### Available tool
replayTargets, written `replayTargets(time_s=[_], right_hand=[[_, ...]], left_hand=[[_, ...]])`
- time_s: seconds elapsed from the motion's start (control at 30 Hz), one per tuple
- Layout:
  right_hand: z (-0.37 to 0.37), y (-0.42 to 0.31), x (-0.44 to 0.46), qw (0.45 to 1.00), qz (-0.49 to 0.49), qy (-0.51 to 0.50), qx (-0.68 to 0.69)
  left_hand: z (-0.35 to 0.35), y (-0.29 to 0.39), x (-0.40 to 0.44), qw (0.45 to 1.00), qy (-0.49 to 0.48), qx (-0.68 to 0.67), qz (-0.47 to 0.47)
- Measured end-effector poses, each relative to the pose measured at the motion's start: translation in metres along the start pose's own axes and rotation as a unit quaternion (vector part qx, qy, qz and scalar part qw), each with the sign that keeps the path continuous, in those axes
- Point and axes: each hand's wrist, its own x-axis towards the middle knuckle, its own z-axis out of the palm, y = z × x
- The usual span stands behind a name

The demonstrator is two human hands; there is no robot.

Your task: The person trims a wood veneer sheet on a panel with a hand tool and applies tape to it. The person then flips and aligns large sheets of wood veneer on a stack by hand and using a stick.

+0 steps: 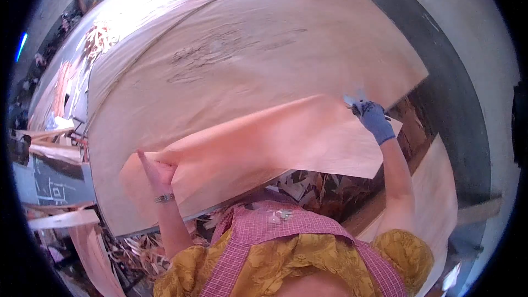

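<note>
A thin, pinkish wood veneer sheet (264,143) lies loosely across the near side of a large stack topped with veneer (264,55). It bulges up in a fold along its far side. My left hand (159,175), bare with a bracelet at the wrist, rests at the sheet's left end, a finger or thumb stretched out; its other fingers are partly hidden. Over the sheet's right end, my right hand (372,119) in a blue-grey glove is closed on a flat-bladed tool (355,98). The pale blade points away to the left, and its exact kind is unclear.
Torn veneer scraps (313,187) lie below the stack's near edge. Another veneer sheet (437,187) leans at the right. More scraps (99,41) and strips lie at the far left. A grey wall (462,22) runs along the right side.
</note>
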Motion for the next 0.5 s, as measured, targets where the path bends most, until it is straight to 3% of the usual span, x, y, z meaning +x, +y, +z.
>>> replayTargets(time_s=[0.03, 0.1, 0.23, 0.33, 0.37, 0.5], right_hand=[[0.001, 0.019, 0.014, 1.000, -0.014, -0.001, 0.006], [0.012, 0.060, 0.041, 0.998, -0.046, -0.011, 0.030], [0.012, 0.104, 0.088, 0.996, -0.078, -0.005, 0.053], [0.039, 0.147, 0.127, 0.982, -0.138, -0.033, 0.122], [0.033, 0.155, 0.151, 0.978, -0.144, -0.052, 0.142], [0.052, 0.183, 0.219, 0.977, -0.160, -0.089, 0.110]], left_hand=[[0.007, -0.009, 0.013, 0.999, -0.028, 0.008, -0.013], [0.026, -0.030, 0.039, 0.996, 0.061, 0.054, 0.034], [0.002, -0.057, 0.101, 0.967, 0.159, 0.140, 0.142], [0.033, -0.056, 0.098, 0.980, 0.079, 0.101, 0.154], [0.082, -0.068, 0.078, 0.955, 0.189, 0.116, 0.197], [0.117, -0.071, 0.104, 0.957, 0.104, 0.120, 0.244]])
